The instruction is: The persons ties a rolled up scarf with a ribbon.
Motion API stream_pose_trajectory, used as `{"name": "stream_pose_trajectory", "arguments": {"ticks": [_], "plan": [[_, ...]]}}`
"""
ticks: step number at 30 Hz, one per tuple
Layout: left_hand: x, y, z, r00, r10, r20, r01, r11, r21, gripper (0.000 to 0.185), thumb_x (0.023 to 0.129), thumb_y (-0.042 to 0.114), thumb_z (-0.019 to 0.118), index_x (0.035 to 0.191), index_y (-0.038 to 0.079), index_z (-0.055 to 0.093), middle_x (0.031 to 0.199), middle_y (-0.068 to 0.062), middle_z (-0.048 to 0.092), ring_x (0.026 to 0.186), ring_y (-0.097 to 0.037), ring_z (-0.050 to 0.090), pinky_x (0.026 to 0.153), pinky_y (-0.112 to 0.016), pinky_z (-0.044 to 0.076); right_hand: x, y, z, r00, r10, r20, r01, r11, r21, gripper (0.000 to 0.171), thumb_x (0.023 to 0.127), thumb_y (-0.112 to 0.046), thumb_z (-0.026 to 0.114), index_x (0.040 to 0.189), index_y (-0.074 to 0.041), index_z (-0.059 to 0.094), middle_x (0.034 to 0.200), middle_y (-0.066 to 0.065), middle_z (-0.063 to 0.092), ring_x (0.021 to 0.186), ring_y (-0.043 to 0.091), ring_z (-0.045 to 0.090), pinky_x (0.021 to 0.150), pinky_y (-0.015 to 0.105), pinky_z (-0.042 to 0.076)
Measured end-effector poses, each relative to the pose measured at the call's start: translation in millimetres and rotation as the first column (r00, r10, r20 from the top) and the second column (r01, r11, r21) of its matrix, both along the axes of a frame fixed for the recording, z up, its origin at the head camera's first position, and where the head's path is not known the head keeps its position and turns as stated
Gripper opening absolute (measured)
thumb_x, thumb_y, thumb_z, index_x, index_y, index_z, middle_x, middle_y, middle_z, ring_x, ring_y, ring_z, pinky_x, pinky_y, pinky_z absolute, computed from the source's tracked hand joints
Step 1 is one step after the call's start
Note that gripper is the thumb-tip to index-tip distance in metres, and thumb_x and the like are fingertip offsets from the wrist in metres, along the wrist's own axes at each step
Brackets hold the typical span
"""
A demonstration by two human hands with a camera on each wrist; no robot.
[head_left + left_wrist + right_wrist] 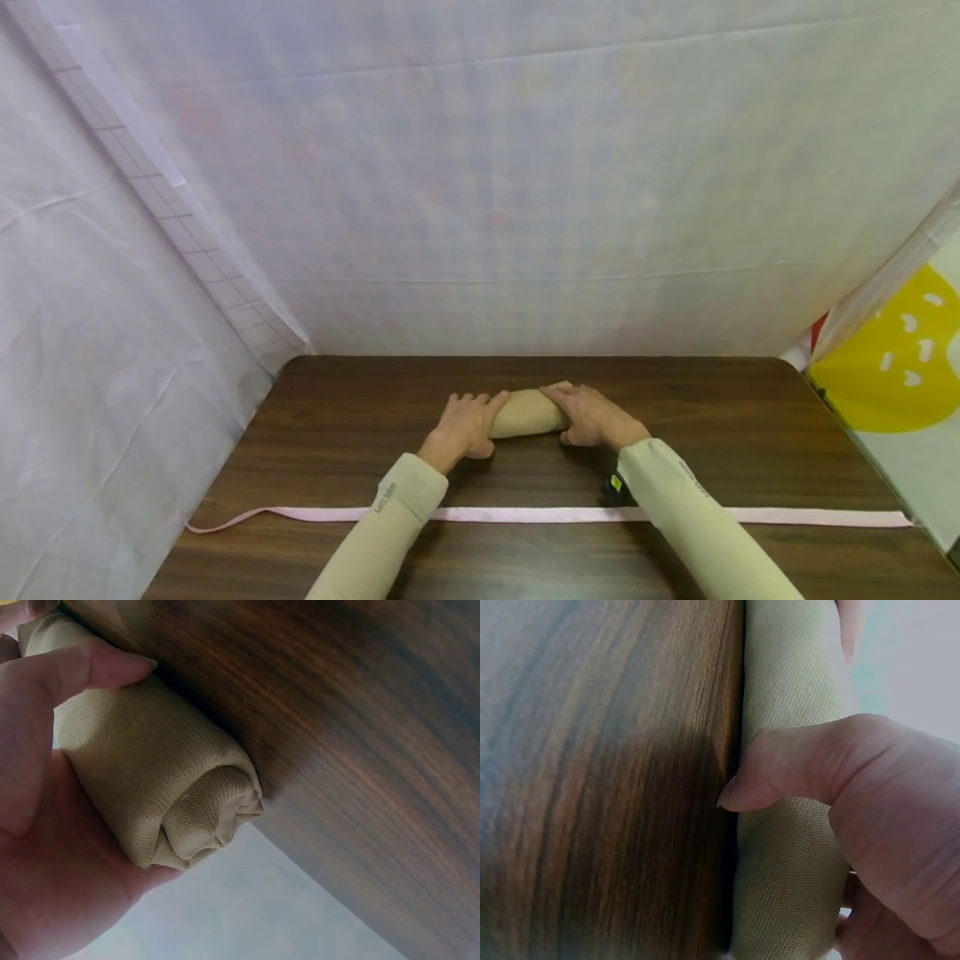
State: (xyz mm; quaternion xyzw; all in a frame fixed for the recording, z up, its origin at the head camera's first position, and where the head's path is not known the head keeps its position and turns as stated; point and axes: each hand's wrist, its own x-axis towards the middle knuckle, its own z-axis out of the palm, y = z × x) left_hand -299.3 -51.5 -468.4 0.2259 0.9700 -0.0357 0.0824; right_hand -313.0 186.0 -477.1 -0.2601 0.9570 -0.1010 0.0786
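A rolled-up piece of tan cloth (525,414) lies across the far half of the wooden table, between both hands. My left hand (467,425) holds its left end; in the left wrist view the thumb (112,667) crosses the top of the roll (150,750), and the spiral of layers shows at the end. At the right end my right hand (592,414) grips the same roll. The right wrist view has its thumb (795,765) bent over the cloth (791,682), its tip at the table side, while the other fingers are mostly hidden behind.
A long pink ribbon (540,515) runs across the table (375,400) beneath both forearms, its left end curling at the edge. Near the right cuff sits a small black object (617,490) with a yellow mark. White sheeting (525,208) hangs behind the table and at its left.
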Motion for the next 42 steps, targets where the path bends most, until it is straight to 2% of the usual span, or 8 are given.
{"name": "stream_pose_trajectory", "arguments": {"ticks": [6,10,18,26,30,37,42], "plan": [[-2.6,0.5,-1.7,1.000,-0.006,0.000,0.006,1.000,0.000,0.088,0.080,0.020,0.074,0.155,0.024,0.028,0.147,-0.007,0.050,0.132,-0.033,0.049,0.109,-0.056,0.036,3.3,-1.2,1.1,1.000,-0.018,0.007,0.018,1.000,0.007,0.082,0.078,-0.013,0.082,0.149,-0.008,0.042,0.135,0.022,0.057,0.122,0.045,0.053,0.103,0.058,0.042],[-3.5,-0.3,-2.2,1.000,-0.022,-0.009,0.022,1.000,0.002,0.088,0.078,0.018,0.075,0.154,0.024,0.032,0.144,-0.008,0.053,0.128,-0.033,0.053,0.106,-0.055,0.040,5.4,-2.3,2.3,1.000,0.001,-0.006,-0.001,1.000,0.018,0.078,0.077,-0.011,0.081,0.146,-0.007,0.045,0.131,0.021,0.061,0.115,0.041,0.059,0.098,0.053,0.047],[1.1,-1.6,-0.7,0.995,-0.080,-0.064,0.080,0.997,-0.006,0.079,0.075,0.019,0.081,0.144,0.022,0.043,0.129,-0.006,0.063,0.110,-0.031,0.064,0.089,-0.052,0.051,9.2,-4.2,3.4,0.996,0.052,-0.067,-0.050,0.998,0.029,0.069,0.076,-0.006,0.081,0.139,-0.007,0.053,0.127,0.016,0.065,0.109,0.037,0.063,0.094,0.051,0.050],[3.9,-2.1,0.0,0.984,-0.127,-0.126,0.125,0.992,-0.024,0.066,0.074,0.018,0.084,0.131,0.022,0.050,0.112,-0.005,0.068,0.095,-0.029,0.067,0.073,-0.045,0.054,14.4,-3.9,2.0,0.986,0.086,-0.143,-0.086,0.996,0.008,0.067,0.070,0.003,0.076,0.133,-0.006,0.057,0.116,0.015,0.069,0.094,0.034,0.068,0.083,0.048,0.055],[5.1,-1.4,-0.4,0.983,-0.128,-0.134,0.124,0.992,-0.037,0.063,0.074,0.018,0.084,0.128,0.023,0.051,0.107,-0.005,0.069,0.090,-0.029,0.068,0.072,-0.044,0.054,17.1,-3.6,0.7,0.982,0.103,-0.157,-0.103,0.995,0.008,0.067,0.068,0.006,0.073,0.132,-0.005,0.057,0.110,0.015,0.070,0.086,0.032,0.068,0.077,0.047,0.055],[5.6,-0.6,-1.9,0.982,-0.107,-0.153,0.102,0.994,-0.044,0.057,0.076,0.016,0.082,0.126,0.024,0.054,0.102,-0.003,0.071,0.083,-0.026,0.067,0.066,-0.042,0.053,18.9,-3.0,0.6,0.976,0.116,-0.186,-0.118,0.993,-0.001,0.069,0.067,0.005,0.075,0.132,-0.004,0.055,0.085,0.015,0.069,0.068,0.026,0.063,0.066,0.044,0.054],[7.7,1.0,-5.8,0.982,-0.083,-0.167,0.075,0.996,-0.050,0.058,0.076,0.016,0.082,0.127,0.026,0.055,0.109,-0.003,0.069,0.087,-0.026,0.067,0.063,-0.042,0.054,20.4,-3.5,0.0,0.974,0.117,-0.193,-0.120,0.993,-0.001,0.067,0.066,0.002,0.076,0.130,-0.005,0.055,0.081,0.014,0.068,0.067,0.027,0.063,0.064,0.045,0.054]]}}
